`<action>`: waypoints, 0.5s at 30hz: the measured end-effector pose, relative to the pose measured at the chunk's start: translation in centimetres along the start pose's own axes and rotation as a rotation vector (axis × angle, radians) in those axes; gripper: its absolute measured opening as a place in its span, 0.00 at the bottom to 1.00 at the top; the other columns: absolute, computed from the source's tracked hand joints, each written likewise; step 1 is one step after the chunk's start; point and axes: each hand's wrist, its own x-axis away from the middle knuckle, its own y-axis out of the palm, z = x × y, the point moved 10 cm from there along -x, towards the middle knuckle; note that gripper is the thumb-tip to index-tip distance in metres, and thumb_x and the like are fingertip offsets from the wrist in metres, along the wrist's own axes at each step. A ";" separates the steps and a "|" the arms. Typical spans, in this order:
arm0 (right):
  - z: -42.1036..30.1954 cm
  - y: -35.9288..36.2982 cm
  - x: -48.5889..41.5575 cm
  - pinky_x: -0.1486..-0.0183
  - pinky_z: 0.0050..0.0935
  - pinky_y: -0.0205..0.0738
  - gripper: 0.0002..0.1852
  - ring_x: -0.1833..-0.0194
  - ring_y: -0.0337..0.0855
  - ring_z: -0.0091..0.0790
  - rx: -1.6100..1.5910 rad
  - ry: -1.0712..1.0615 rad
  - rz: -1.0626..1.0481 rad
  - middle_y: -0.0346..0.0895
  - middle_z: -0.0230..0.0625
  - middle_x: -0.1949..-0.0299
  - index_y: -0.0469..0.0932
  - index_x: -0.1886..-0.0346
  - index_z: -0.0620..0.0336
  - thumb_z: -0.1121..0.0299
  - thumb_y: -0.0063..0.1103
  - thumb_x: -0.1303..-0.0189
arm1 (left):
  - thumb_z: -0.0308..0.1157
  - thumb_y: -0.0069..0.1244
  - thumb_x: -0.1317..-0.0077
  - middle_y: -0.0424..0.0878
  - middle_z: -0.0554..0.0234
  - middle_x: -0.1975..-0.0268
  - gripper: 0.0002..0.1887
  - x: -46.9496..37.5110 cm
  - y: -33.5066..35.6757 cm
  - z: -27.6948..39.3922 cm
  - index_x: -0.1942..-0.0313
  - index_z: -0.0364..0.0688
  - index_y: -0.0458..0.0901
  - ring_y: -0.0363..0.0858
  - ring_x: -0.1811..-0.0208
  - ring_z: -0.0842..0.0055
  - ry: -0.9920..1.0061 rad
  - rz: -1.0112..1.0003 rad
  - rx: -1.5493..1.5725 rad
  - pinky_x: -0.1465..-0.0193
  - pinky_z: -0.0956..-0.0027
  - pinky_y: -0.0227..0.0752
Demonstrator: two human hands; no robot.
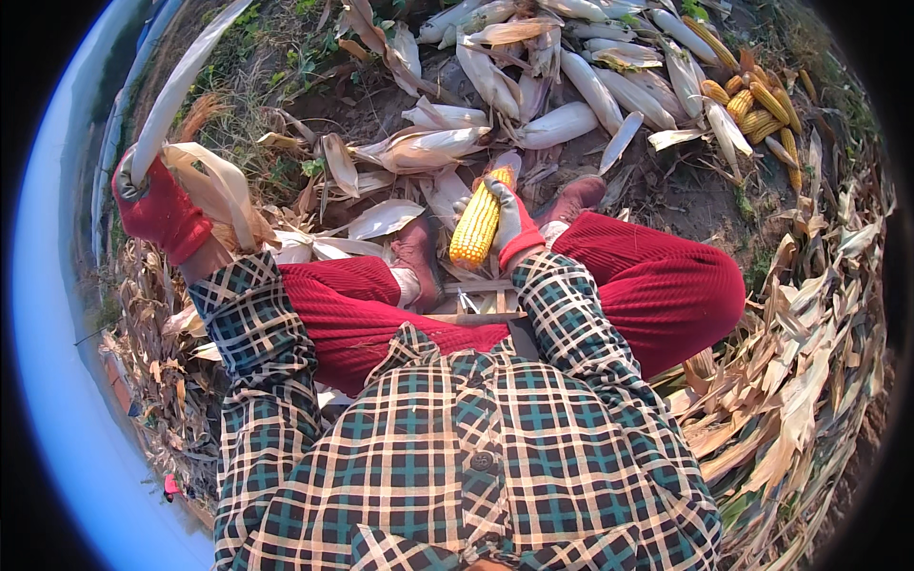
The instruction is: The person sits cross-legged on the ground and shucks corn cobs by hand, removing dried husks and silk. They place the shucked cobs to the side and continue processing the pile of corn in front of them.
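Observation:
My right hand [508,218], in a red and grey work glove, is closed around a bare yellow corn cob [477,223] between my knees. The cob tilts, with some silk and a pale husk scrap at its upper end. Out to the left, my gloved left hand [158,203] is raised and grips a bundle of dry corn husk [175,82]. One long pale leaf sticks up from that fist, and a wider husk strip [221,182] hangs beside it with brown silk. The fingertips of my right hand are partly hidden behind the cob.
Several unhusked corn ears [593,89] lie heaped on the soil ahead. At the far right is a pile of husked yellow cobs [760,107]. Dry corn stalks [778,378] cover the ground at right. Loose husks [385,218] lie by my shoes [418,260]. A distant person [171,485] appears lower left.

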 end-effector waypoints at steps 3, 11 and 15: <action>0.8 0.1 -0.8 0.51 0.55 0.81 0.29 0.58 0.84 0.55 0.049 0.035 -0.058 0.78 0.53 0.54 0.69 0.44 0.63 0.56 0.68 0.42 | 0.41 0.69 0.47 0.85 0.54 0.53 0.24 -3.3 -4.7 -2.9 0.52 0.42 0.83 0.82 0.53 0.68 0.009 0.106 -1.039 0.52 0.64 0.77; -29.9 9.4 11.4 0.45 0.51 0.80 0.23 0.46 0.81 0.52 -0.208 -0.551 -0.526 0.75 0.57 0.43 0.70 0.41 0.70 0.60 0.53 0.31 | 0.33 0.67 0.43 0.83 0.59 0.48 0.25 4.0 3.4 0.9 0.47 0.35 0.79 0.83 0.57 0.78 -0.469 -0.261 0.648 0.51 0.74 0.77; -35.9 12.2 17.2 0.47 0.44 0.82 0.20 0.49 0.83 0.46 -0.077 -0.785 -0.580 0.79 0.53 0.47 0.73 0.46 0.69 0.61 0.52 0.30 | 0.28 0.54 0.34 0.83 0.59 0.51 0.16 5.4 3.2 6.6 0.47 0.33 0.79 0.79 0.51 0.79 -0.426 -0.295 0.465 0.45 0.74 0.71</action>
